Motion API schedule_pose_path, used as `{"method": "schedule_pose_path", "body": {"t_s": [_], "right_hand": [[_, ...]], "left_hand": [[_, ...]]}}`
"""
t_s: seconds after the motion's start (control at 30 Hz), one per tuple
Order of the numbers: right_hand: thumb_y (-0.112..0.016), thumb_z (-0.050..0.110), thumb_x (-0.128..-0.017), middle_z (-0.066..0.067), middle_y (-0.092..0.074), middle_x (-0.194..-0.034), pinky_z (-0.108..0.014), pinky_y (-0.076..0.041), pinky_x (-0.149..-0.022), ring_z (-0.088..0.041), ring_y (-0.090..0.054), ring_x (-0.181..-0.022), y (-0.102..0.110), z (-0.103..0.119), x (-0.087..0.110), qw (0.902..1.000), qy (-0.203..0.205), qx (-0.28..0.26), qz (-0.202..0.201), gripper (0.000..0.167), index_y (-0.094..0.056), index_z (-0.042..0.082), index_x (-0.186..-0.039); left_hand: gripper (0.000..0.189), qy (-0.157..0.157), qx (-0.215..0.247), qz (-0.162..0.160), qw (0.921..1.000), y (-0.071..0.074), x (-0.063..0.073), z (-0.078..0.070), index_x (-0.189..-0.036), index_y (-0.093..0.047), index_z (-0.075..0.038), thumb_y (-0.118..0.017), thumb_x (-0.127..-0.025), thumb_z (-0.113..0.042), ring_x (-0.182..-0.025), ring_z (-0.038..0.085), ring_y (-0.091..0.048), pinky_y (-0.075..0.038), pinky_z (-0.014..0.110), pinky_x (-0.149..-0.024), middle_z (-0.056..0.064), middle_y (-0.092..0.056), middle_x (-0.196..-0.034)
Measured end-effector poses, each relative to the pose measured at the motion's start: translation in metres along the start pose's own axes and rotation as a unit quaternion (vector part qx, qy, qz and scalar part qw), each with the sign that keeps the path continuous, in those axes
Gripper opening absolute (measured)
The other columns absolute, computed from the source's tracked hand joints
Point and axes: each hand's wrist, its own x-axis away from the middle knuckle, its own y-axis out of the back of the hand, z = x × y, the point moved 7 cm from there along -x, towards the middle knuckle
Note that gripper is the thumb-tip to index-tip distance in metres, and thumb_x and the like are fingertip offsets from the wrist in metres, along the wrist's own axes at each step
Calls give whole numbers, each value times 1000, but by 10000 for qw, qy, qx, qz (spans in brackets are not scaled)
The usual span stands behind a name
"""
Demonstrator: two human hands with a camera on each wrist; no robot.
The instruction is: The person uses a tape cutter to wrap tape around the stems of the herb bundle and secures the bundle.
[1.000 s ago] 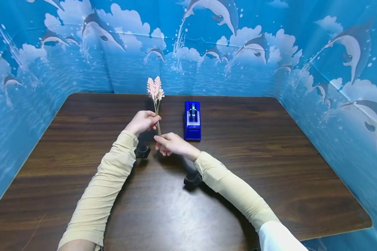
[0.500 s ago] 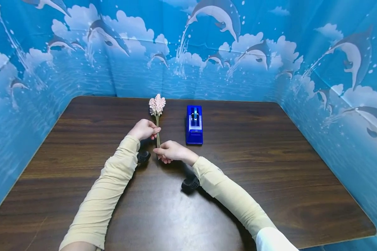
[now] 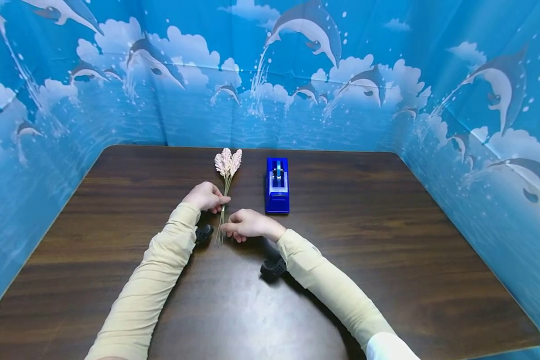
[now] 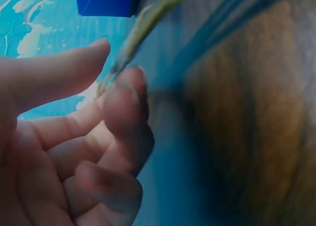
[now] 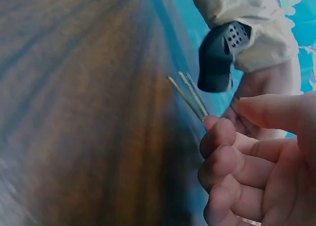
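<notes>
Pale pink flowers [image 3: 228, 162] on several thin stems [image 4: 143, 33] point away from me over the brown table. My left hand [image 3: 207, 196] pinches the stems at mid-length between thumb and fingers. Just below it, my right hand [image 3: 250, 223] has its fingertips at the lower stems. In the right wrist view, thumb and forefinger of that hand [image 5: 252, 162] stand apart, and the cut stem ends [image 5: 189, 95] stick out past the forefinger. The stem ends fan out slightly in the head view.
A blue boxy device that looks like a tape dispenser [image 3: 277, 192] stands right of the flowers. Black wrist cameras [image 3: 273, 268] sit under both sleeves. A blue dolphin-print curtain [image 3: 198, 115] surrounds the wooden table [image 3: 387, 235] at the back and sides.
Both hands and the flowers have come down lower in the head view, which has itself shifted a little. The flower heads have tilted to the right, and the stem ends now show below the right hand.
</notes>
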Motion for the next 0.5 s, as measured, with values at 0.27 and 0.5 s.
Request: {"method": "schedule_pose_path", "body": {"t_s": [0.27,0.5], "right_hand": [[-51,27,-100,4,-57,-58,-22,-48,-58,-9,-57,-52,21,12,3,9989,284,315,-192,35,-65,-2,-85],[-49,31,-101,1,-61,-66,-24,-48,-60,-28,-68,-71,64,24,21,9907,482,1106,-624,37,-64,0,-89]], "left_hand": [[39,-193,-976,-323,9945,19,10,-8,-90,-69,0,-56,-95,-36,-59,12,-62,-42,25,-59,4,-69,-66],[37,-646,-1326,-1128,9826,43,27,-38,-86,-69,-4,-55,-95,-37,-63,19,-58,-41,30,-57,5,-66,-67]]}}
